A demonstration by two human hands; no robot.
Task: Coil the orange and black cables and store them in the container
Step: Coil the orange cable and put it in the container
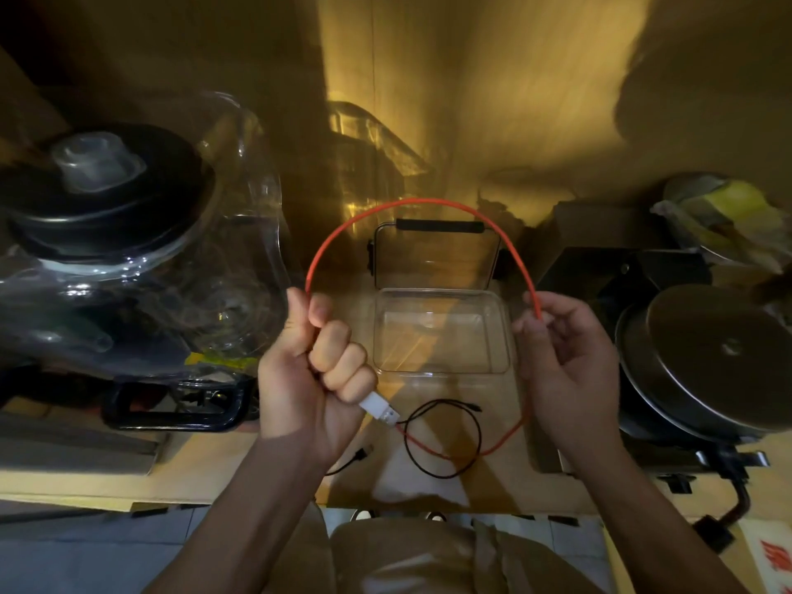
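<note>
My left hand [317, 375] grips the orange cable [420, 202] in a fist, and the cable's white plug [380, 410] sticks out below the fingers. From the fist the cable arcs up and over to my right hand [565, 358], which pinches it between thumb and fingers. Below that hand the rest of the orange cable hangs down and curves back across the table. The thin black cable [443, 439] lies in a loose loop on the table between my wrists. A clear, empty plastic container [441, 370] stands just behind it, between my hands.
A clear jug with a black lid [107, 199] stands at the left. A black wire-handled frame [439, 227] stands behind the container. A metal pot lid [720, 358] and dark equipment crowd the right. The wooden tabletop edge [257, 495] runs below my forearms.
</note>
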